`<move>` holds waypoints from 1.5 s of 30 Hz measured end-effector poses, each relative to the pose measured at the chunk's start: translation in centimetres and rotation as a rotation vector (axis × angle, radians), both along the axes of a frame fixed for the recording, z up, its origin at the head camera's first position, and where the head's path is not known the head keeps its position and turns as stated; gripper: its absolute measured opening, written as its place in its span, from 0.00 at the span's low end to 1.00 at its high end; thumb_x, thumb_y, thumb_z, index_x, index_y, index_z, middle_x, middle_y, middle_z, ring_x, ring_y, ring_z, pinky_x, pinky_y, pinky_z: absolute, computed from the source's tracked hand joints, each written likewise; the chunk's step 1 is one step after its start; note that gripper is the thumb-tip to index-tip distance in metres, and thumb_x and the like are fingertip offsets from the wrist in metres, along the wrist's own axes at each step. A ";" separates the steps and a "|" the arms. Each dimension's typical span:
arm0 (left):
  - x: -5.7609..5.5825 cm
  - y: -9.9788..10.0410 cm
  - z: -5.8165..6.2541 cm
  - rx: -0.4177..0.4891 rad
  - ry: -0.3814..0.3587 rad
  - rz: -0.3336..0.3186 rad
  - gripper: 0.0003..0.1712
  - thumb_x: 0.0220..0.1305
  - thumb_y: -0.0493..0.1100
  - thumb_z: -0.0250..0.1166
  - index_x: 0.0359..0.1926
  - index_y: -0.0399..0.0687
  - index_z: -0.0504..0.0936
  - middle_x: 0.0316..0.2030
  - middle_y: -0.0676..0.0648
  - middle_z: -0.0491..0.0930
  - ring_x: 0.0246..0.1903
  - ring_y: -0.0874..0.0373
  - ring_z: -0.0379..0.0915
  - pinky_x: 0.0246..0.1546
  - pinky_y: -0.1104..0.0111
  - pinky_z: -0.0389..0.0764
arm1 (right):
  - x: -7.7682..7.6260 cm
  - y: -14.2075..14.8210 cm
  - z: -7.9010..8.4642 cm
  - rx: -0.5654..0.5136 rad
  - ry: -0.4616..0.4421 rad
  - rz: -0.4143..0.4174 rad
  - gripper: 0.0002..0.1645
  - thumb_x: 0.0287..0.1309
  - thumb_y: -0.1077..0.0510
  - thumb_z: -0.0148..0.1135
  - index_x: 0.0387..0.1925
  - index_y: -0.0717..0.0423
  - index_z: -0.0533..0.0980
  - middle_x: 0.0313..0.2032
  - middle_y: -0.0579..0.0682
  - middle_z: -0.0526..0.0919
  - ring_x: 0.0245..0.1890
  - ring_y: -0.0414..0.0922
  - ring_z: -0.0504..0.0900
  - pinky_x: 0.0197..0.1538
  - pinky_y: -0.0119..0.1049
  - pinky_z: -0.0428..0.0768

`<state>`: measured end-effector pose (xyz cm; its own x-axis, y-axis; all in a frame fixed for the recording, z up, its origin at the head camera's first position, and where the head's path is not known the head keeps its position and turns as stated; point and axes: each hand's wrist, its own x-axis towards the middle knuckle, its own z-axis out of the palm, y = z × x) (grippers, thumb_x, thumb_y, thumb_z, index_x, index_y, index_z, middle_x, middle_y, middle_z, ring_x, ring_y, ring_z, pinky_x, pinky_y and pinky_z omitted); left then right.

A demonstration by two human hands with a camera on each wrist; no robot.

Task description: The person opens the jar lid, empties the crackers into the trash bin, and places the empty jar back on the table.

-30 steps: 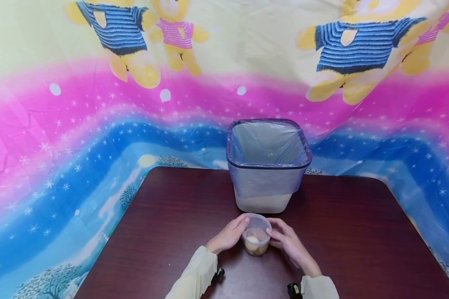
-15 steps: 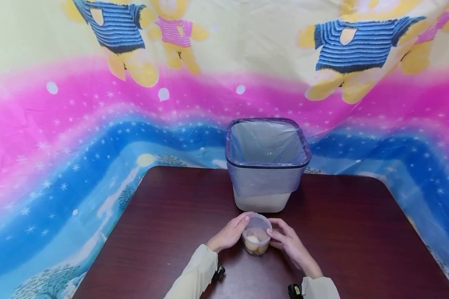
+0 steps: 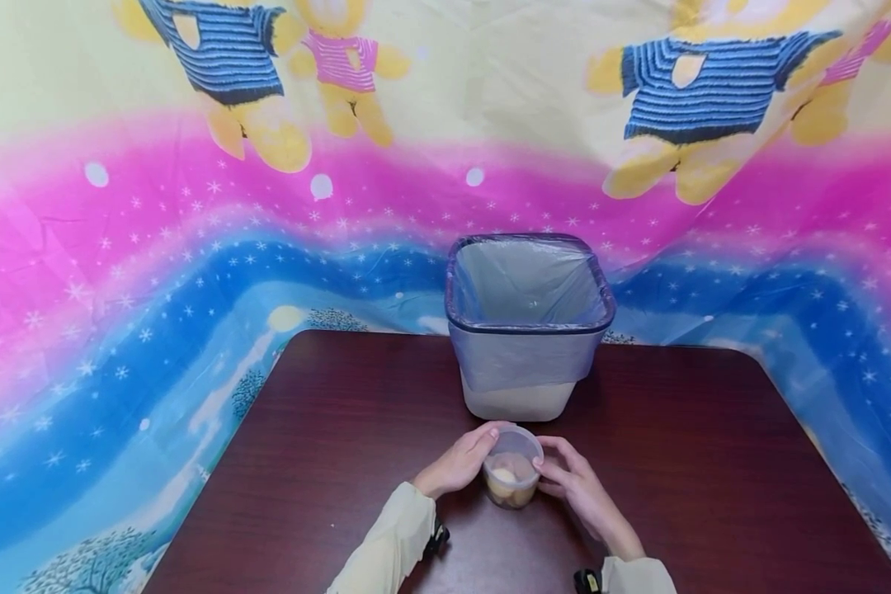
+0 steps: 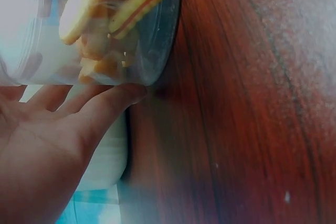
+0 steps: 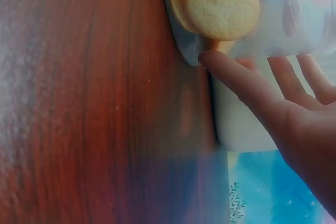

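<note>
A clear round plastic tub (image 3: 510, 488) stands on the dark wood table, with biscuits in its lower part. My left hand (image 3: 458, 464) holds the tub's left side, its thumb up at the rim. From the right, my right hand (image 3: 581, 488) holds the opposite side, fingers spread along the wall. Through the plastic, the left wrist view shows round biscuits (image 4: 84, 6) and a ridged sandwich biscuit (image 4: 137, 9) with a dark filling. Pale round biscuits (image 5: 223, 6) press against the wall in the right wrist view.
Just behind the tub stands a pale waste bin (image 3: 520, 404), lined with a translucent bag folded over its dark rim. A patterned cloth (image 3: 386, 198) with bears and snowflakes hangs behind the table (image 3: 341, 412). Black straps circle both wrists.
Both hands keep their hold on the tub, which sits almost where it was, very slightly farther right. The head view has drifted a little.
</note>
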<state>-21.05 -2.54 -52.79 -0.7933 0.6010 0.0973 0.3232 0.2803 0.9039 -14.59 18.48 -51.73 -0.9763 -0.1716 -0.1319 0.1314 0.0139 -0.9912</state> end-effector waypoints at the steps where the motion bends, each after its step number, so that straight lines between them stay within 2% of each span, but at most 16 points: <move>1: 0.0 0.0 0.0 0.001 -0.002 0.000 0.25 0.78 0.50 0.36 0.64 0.49 0.71 0.60 0.50 0.76 0.61 0.59 0.70 0.65 0.69 0.66 | 0.0 0.0 0.0 0.000 0.000 -0.001 0.29 0.66 0.57 0.56 0.63 0.66 0.63 0.55 0.68 0.74 0.48 0.39 0.81 0.49 0.39 0.81; 6: 0.0 -0.1 -0.2 0.002 -0.004 0.022 0.24 0.78 0.50 0.38 0.64 0.50 0.72 0.59 0.51 0.77 0.60 0.59 0.70 0.64 0.69 0.67 | 0.1 -0.2 -0.2 0.010 0.008 -0.007 0.28 0.66 0.57 0.55 0.63 0.66 0.63 0.56 0.69 0.74 0.49 0.39 0.80 0.50 0.38 0.80; 8: 0.1 -0.1 -0.2 0.011 -0.002 0.056 0.23 0.77 0.50 0.41 0.62 0.51 0.74 0.57 0.51 0.78 0.59 0.60 0.72 0.63 0.68 0.69 | 0.1 -0.3 -0.3 0.016 0.011 -0.022 0.27 0.66 0.58 0.55 0.62 0.65 0.64 0.56 0.69 0.74 0.50 0.39 0.81 0.50 0.36 0.80; 9: 0.4 -0.1 0.3 0.012 0.000 0.082 0.22 0.77 0.49 0.43 0.61 0.50 0.76 0.56 0.50 0.80 0.57 0.58 0.73 0.61 0.68 0.70 | 0.1 -0.4 -0.2 0.018 0.012 -0.028 0.27 0.66 0.58 0.55 0.62 0.65 0.64 0.56 0.69 0.74 0.50 0.40 0.81 0.50 0.36 0.80; 14: 0.6 0.1 0.4 0.032 0.058 0.215 0.18 0.72 0.50 0.53 0.53 0.48 0.81 0.47 0.48 0.84 0.45 0.59 0.79 0.49 0.71 0.77 | -0.1 -0.4 -0.1 0.037 0.027 -0.047 0.26 0.65 0.58 0.56 0.61 0.66 0.66 0.56 0.69 0.74 0.50 0.40 0.81 0.48 0.32 0.80; 15: 0.6 0.2 0.4 0.037 0.076 0.230 0.17 0.72 0.49 0.54 0.52 0.47 0.82 0.46 0.47 0.84 0.43 0.59 0.80 0.47 0.71 0.78 | -0.1 -0.4 -0.1 0.041 0.031 -0.046 0.26 0.65 0.59 0.56 0.61 0.66 0.66 0.56 0.69 0.74 0.50 0.40 0.81 0.48 0.31 0.80; 16: 0.4 0.2 0.0 0.054 0.100 0.238 0.17 0.71 0.50 0.56 0.51 0.47 0.82 0.46 0.47 0.84 0.42 0.59 0.81 0.46 0.71 0.79 | -0.1 -0.3 -0.1 0.046 0.037 -0.045 0.26 0.64 0.59 0.56 0.61 0.66 0.67 0.56 0.69 0.74 0.49 0.40 0.81 0.48 0.31 0.80; 19: 0.3 0.3 0.2 0.091 0.152 0.241 0.16 0.69 0.46 0.59 0.51 0.43 0.82 0.46 0.44 0.83 0.42 0.55 0.82 0.44 0.69 0.82 | -0.2 -0.2 0.0 0.057 0.059 -0.042 0.25 0.64 0.60 0.57 0.60 0.67 0.67 0.55 0.69 0.75 0.48 0.39 0.81 0.48 0.31 0.80; 23: 0.2 0.3 0.8 0.087 0.200 0.215 0.17 0.67 0.42 0.60 0.53 0.37 0.79 0.48 0.39 0.80 0.45 0.51 0.81 0.46 0.64 0.83 | -0.3 -0.1 -0.2 0.125 0.121 -0.035 0.24 0.64 0.60 0.58 0.59 0.65 0.69 0.53 0.67 0.78 0.47 0.39 0.81 0.47 0.29 0.79; 28: 0.5 0.0 2.1 -0.048 0.307 0.167 0.23 0.65 0.45 0.63 0.58 0.39 0.77 0.52 0.43 0.79 0.51 0.52 0.77 0.54 0.60 0.78 | -0.4 0.4 -0.7 0.204 0.226 0.024 0.31 0.59 0.61 0.65 0.63 0.60 0.67 0.57 0.64 0.77 0.55 0.51 0.79 0.51 0.30 0.78; 32: 0.8 -0.3 3.0 -0.169 0.364 0.080 0.34 0.60 0.53 0.67 0.64 0.46 0.71 0.60 0.48 0.74 0.59 0.56 0.72 0.60 0.65 0.73 | -0.6 0.7 -0.8 0.207 0.254 0.110 0.43 0.50 0.60 0.72 0.66 0.55 0.63 0.63 0.61 0.71 0.60 0.59 0.75 0.55 0.34 0.77; 37: 0.9 -0.5 3.5 -0.248 0.367 -0.024 0.46 0.52 0.58 0.72 0.69 0.50 0.65 0.66 0.51 0.67 0.62 0.60 0.67 0.61 0.68 0.71 | -1.0 0.6 -1.0 0.190 0.240 0.204 0.50 0.44 0.59 0.76 0.67 0.51 0.59 0.65 0.59 0.65 0.61 0.61 0.73 0.56 0.37 0.78; 42: 0.9 -0.4 3.5 -0.278 0.331 -0.100 0.53 0.47 0.58 0.74 0.72 0.50 0.61 0.68 0.51 0.64 0.63 0.61 0.66 0.61 0.69 0.70 | -1.3 0.3 -1.3 0.227 0.276 0.196 0.52 0.43 0.57 0.78 0.67 0.49 0.59 0.64 0.58 0.66 0.59 0.58 0.73 0.56 0.35 0.77; 45: 0.8 -0.3 3.5 -0.278 0.331 -0.123 0.55 0.45 0.58 0.76 0.72 0.49 0.60 0.68 0.51 0.64 0.62 0.60 0.66 0.61 0.70 0.70 | -1.5 0.2 -1.3 0.255 0.303 0.190 0.52 0.42 0.56 0.78 0.66 0.48 0.59 0.62 0.58 0.68 0.58 0.57 0.73 0.55 0.32 0.76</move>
<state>-20.24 -2.89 -49.29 -0.6675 0.7283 0.1552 0.6284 0.4390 0.6422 -16.07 18.65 -53.04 -0.9316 -0.3511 0.0945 -0.1934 0.2586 -0.9464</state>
